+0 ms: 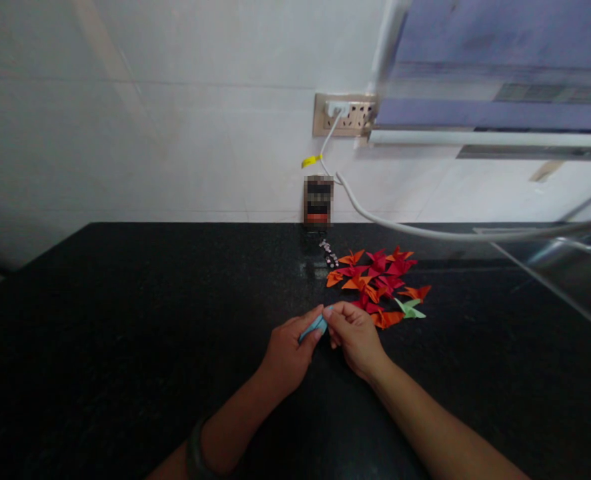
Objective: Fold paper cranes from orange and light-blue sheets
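My left hand (288, 350) and my right hand (355, 337) meet over the black countertop (125, 320), both pinching a small folded piece of light blue paper (314, 327). The fingers of each hand are closed on it, thumb against fingertips. Just behind my right hand lies a pile of folded paper shapes (378, 283), mostly red and orange. One green folded shape (409, 309) sits at the pile's right edge. A dark band circles my left wrist.
A small dark object (318, 201) leans against the white tiled wall at the counter's back. Above it is a wall socket (345, 115) with a white cable (375, 217) running right. A small beaded item (328, 253) lies near the pile.
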The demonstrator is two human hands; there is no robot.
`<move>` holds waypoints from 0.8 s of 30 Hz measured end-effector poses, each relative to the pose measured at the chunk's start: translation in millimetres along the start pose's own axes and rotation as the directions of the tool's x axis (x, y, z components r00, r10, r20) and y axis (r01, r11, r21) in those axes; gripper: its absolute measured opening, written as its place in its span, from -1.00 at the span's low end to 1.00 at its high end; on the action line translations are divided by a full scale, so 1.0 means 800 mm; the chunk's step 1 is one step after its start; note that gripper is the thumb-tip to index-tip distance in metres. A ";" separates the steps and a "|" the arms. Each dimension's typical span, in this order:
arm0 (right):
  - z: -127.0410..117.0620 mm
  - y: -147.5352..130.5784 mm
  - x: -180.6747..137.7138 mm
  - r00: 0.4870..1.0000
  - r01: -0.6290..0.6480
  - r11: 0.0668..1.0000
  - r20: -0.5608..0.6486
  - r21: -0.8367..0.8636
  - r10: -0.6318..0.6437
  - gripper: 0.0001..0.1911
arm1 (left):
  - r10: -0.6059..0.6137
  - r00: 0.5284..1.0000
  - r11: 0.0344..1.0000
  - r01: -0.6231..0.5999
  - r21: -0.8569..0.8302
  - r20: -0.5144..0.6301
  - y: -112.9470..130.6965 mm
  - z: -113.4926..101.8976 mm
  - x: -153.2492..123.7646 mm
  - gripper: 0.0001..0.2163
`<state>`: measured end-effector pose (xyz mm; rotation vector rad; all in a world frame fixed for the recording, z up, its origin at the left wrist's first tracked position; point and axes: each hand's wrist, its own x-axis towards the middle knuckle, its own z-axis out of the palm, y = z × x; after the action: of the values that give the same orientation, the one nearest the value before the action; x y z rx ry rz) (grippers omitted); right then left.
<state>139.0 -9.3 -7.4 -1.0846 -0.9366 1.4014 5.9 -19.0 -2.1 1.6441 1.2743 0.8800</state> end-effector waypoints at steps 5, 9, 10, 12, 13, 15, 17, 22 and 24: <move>-0.003 0.002 0.001 1.000 0.019 0.999 -0.010 -0.026 -0.020 -0.79 | -0.144 0.989 0.977 0.146 -0.154 0.028 0.004 0.002 0.000 -0.54; -0.002 0.002 0.000 1.000 0.020 0.999 0.011 -0.029 -0.020 -0.80 | -0.247 0.966 0.928 0.259 -0.268 0.078 0.005 0.002 0.004 -0.62; -0.001 0.002 0.000 1.000 0.016 1.000 0.016 -0.026 -0.015 -0.80 | -0.246 0.966 0.925 0.259 -0.277 0.082 0.006 0.002 0.005 -0.64; 0.001 0.001 -0.001 1.000 0.005 1.000 0.020 -0.022 -0.005 -0.80 | -0.243 0.967 0.928 0.255 -0.270 0.078 0.008 0.001 0.005 -0.68; 0.001 0.001 -0.001 1.000 0.002 1.000 0.021 -0.022 -0.002 -0.80 | -0.243 0.967 0.933 0.253 -0.257 0.070 0.009 0.001 0.005 -0.69; 0.002 0.001 -0.001 1.000 0.001 1.000 0.027 -0.027 0.000 -0.79 | -0.237 0.970 0.945 0.242 -0.219 0.048 0.011 0.000 0.004 -0.70; 0.002 0.000 -0.001 0.999 0.003 0.999 0.039 -0.041 -0.001 -0.78 | -0.215 0.976 0.960 0.217 -0.179 0.028 0.013 0.000 0.002 -0.71; 0.003 0.000 -0.001 0.999 0.018 0.996 0.042 -0.093 -0.014 -0.81 | -0.178 0.984 0.979 0.179 -0.096 0.024 0.011 0.001 0.001 -0.73; 0.003 0.000 -0.003 0.999 0.024 0.993 0.031 -0.117 -0.021 -0.82 | -0.171 0.985 0.981 0.172 -0.086 0.026 0.009 0.001 0.001 -0.74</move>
<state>137.0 -11.3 -6.2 -1.1395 -1.0602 1.3606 9.7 -19.0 4.5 1.4471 1.3242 0.8020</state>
